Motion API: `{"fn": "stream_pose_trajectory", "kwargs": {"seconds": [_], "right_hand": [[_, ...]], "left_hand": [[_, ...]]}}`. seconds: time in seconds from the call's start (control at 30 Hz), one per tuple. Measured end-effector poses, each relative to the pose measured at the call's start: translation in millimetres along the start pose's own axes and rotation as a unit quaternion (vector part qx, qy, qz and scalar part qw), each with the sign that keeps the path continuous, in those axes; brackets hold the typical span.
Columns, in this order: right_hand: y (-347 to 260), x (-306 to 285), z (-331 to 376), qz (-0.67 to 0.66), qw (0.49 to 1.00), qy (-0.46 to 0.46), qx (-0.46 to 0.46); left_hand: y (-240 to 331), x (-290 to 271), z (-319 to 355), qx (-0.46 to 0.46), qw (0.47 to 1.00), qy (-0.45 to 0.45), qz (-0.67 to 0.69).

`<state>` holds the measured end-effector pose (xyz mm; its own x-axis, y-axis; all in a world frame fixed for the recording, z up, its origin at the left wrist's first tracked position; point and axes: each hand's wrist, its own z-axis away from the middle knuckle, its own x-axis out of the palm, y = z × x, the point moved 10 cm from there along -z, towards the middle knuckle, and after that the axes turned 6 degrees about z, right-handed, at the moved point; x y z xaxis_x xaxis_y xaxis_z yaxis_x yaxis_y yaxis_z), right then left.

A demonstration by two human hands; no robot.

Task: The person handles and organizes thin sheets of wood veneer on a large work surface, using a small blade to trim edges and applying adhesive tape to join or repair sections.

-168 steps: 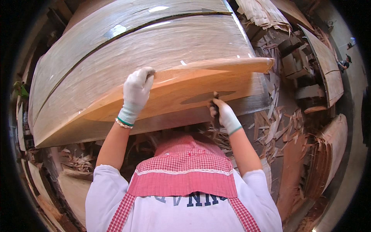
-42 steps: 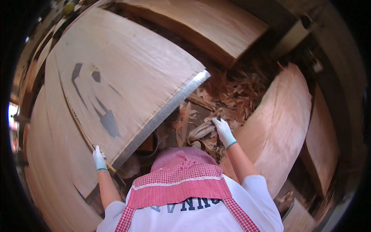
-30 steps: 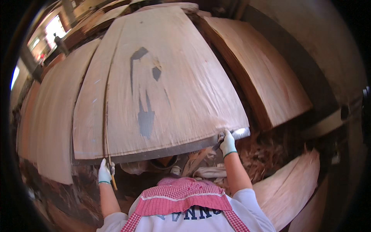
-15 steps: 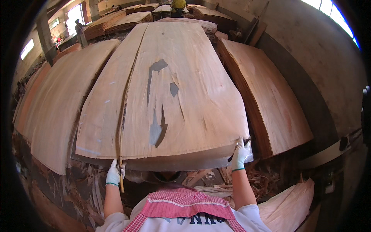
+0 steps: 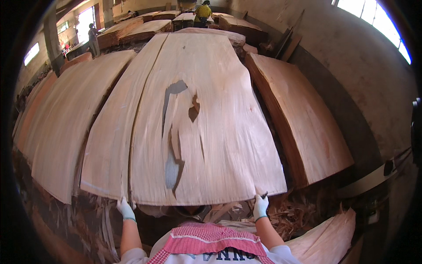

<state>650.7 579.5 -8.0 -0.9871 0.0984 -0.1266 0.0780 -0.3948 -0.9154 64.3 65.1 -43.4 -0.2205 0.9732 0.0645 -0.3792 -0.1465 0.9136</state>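
A large thin wood veneer sheet (image 5: 206, 132) with torn holes down its middle lies spread out in front of me, over a stack of similar sheets. My left hand (image 5: 125, 209), in a white glove, grips the sheet's near edge at its left corner. My right hand (image 5: 260, 206), also gloved, grips the near edge at the right corner, with a small dark tool sticking up from the fingers. Both arms reach forward from the lower edge.
Veneer stacks stand on both sides: a long pile (image 5: 66, 127) to the left, a thick stack (image 5: 303, 127) to the right. Wood scraps (image 5: 299, 215) litter the floor near my right. A wall (image 5: 365, 66) runs along the right. Two people (image 5: 203, 11) work at the far end.
The sheet was swung up and over from the scrap pile and now lies flatter and further out over the stack. Both hands stayed on its near edge.
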Motion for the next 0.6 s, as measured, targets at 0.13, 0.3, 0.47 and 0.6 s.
{"fn": "stream_pose_trajectory", "kwargs": {"seconds": [0.13,0.3,0.47,0.6], "right_hand": [[0,-11,-7,-0.028,0.999,0.033,-0.013],[5,5,-10,-0.045,0.997,0.031,-0.058],[-5,20,-43,-0.013,0.999,0.017,-0.036],[1,27,-34,-0.013,1.0,0.016,0.014]], "left_hand": [[9,2,31,-0.017,0.998,0.053,-0.034],[8,3,12,-0.004,0.998,0.053,-0.017],[11,58,14,-0.042,0.998,0.049,0.003],[11,40,2,-0.063,0.997,0.046,0.003]]}}
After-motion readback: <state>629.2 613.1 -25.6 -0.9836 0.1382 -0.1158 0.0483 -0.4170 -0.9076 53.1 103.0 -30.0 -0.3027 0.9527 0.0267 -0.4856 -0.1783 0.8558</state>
